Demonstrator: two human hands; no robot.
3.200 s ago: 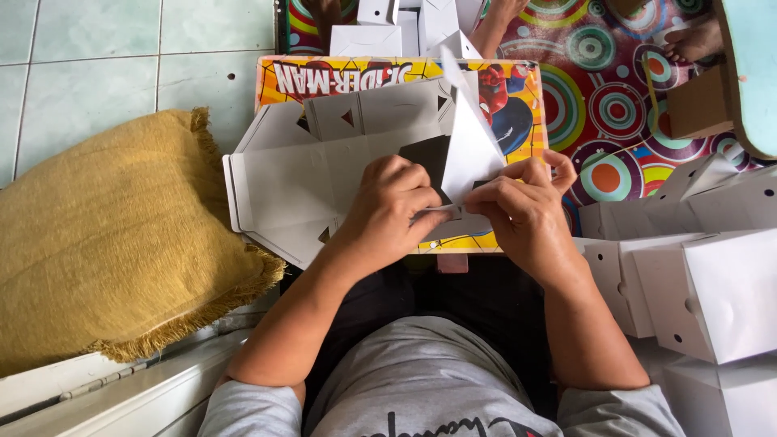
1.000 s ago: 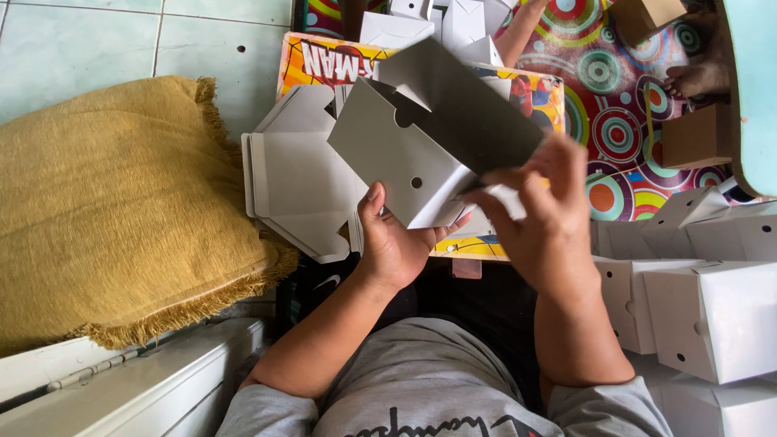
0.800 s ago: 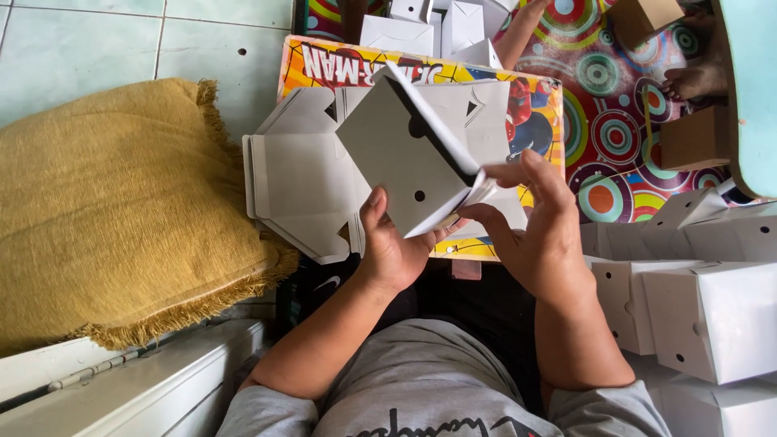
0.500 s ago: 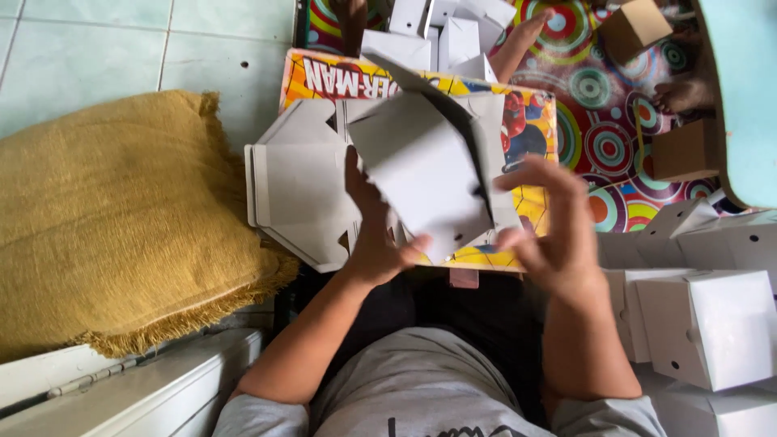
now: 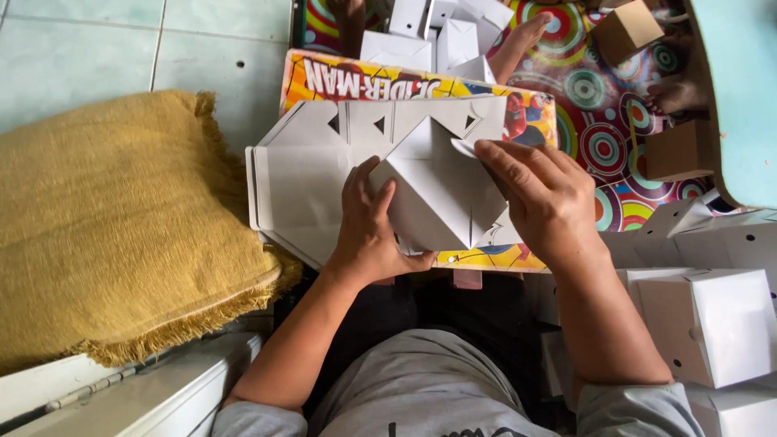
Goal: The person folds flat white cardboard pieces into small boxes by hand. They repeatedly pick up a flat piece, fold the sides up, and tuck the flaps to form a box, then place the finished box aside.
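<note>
I look down on a pale green tiled floor [image 5: 97,40], with a mat of bright coloured circles [image 5: 607,137] spread over it to the right. On my left a mustard-yellow fringed cushion [image 5: 113,235] lies just beside a low tabletop with a colourful comic-print top [image 5: 324,79] in front of my knees.

A stack of flat white die-cut box blanks [image 5: 303,174] rests on that tabletop. On top of it I hold a half-folded white carton [image 5: 441,190], its panels partly raised. My left hand [image 5: 368,218] presses flat on the carton's left side, fingers spread and thumb hooked under the near edge. My right hand [image 5: 546,194] curls over the right side, its fingertips [image 5: 490,154] pinching a small flap at the carton's upper edge. So both hands are closed on the same carton, which sits over the middle of the tabletop.

Finished white boxes [image 5: 712,324] are stacked at my right, near my elbow, and more white boxes [image 5: 429,28] stand beyond the tabletop. Two brown cardboard boxes [image 5: 680,150] lie on the mat at the right.
</note>
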